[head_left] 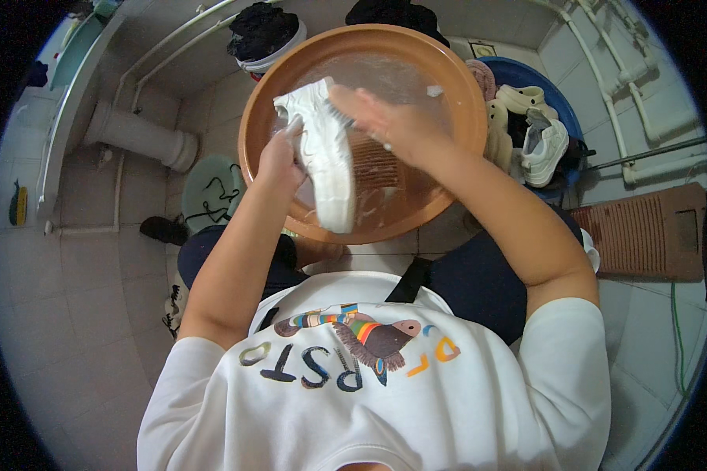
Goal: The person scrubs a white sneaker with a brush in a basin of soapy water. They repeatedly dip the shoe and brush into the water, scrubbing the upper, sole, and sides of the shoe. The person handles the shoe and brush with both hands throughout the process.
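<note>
A wet white shoe is held up over an orange-brown basin, its toe end pointing down toward me. My left hand is closed round the shoe's left side. On the other side, my right hand presses what looks like a brush with grey bristles against the shoe's upper part. Most of that brush is hidden under the fingers, which are slightly blurred. Cloudy water fills the basin, and a brown ribbed washboard stands in it beyond the shoe.
Right of the basin, a blue tub holds several shoes. A brown ribbed board lies farther right. Black cloth fills a white bucket behind. At left are a pale green basin with black laces, a dark shoe and white pipes.
</note>
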Available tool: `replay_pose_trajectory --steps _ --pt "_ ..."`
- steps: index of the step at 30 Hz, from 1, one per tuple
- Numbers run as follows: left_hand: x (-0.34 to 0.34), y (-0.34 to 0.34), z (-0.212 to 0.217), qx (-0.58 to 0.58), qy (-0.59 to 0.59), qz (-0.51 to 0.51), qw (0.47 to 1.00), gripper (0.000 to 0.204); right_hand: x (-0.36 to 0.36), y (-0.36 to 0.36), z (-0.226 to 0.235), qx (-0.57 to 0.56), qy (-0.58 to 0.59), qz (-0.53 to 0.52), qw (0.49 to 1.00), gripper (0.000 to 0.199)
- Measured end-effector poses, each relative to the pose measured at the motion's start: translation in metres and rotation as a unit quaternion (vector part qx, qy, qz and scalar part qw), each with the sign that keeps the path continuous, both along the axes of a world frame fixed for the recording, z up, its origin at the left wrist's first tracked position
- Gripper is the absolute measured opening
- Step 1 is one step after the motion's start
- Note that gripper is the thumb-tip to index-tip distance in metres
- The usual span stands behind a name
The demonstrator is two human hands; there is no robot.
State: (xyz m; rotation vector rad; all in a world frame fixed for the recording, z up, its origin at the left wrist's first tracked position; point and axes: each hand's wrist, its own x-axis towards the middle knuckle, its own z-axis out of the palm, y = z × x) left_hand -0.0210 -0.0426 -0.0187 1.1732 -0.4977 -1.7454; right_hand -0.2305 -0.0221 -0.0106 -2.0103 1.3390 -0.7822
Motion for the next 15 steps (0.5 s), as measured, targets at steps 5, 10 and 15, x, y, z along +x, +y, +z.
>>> replay_pose_trajectory --steps 5,10,15 --pt "-0.025 0.027 0.015 0.149 -0.242 0.036 0.958 0.034 -0.007 -0.010 -0.012 0.152 -0.016 0.005 0.988 0.061" --pt "-0.010 0.040 -0.012 0.166 -0.266 -0.020 0.949 0.041 -0.004 -0.005 -0.038 0.092 0.046 0.019 0.995 0.055" --pt "0.031 0.049 -0.085 -0.112 -0.444 -0.021 0.889 0.039 -0.016 -0.005 -0.010 0.183 0.093 0.009 0.979 0.061"
